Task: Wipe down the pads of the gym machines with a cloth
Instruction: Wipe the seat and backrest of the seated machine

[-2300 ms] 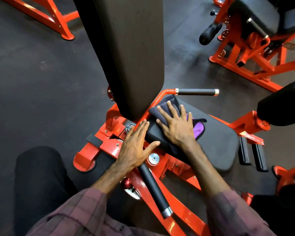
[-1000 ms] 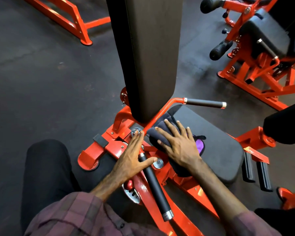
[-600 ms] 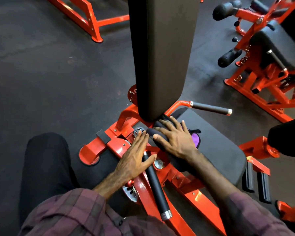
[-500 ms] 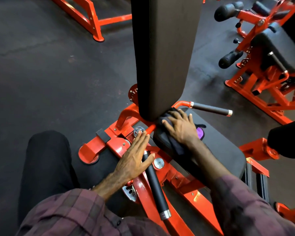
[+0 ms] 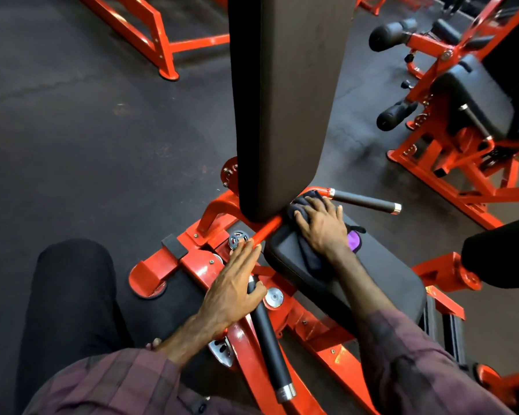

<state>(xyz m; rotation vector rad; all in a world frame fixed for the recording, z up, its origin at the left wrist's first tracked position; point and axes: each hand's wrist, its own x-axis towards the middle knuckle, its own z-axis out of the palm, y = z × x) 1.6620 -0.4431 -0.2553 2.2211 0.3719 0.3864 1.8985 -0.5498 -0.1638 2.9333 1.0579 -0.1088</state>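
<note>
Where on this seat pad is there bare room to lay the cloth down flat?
The seat pad is bare right of the right hand, toward its outer edge. Its back corner is crowded: cloth, hand, back pad.

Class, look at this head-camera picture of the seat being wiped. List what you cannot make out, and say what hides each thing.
- Head view: most of the cloth lies under the right hand.
- Head view: the top of the back pad is cut off by the upper edge.
- Head view: the near end of the seat pad is covered by the right sleeve.
- Head view: the upper part of the side handle lies under the left hand.
</note>
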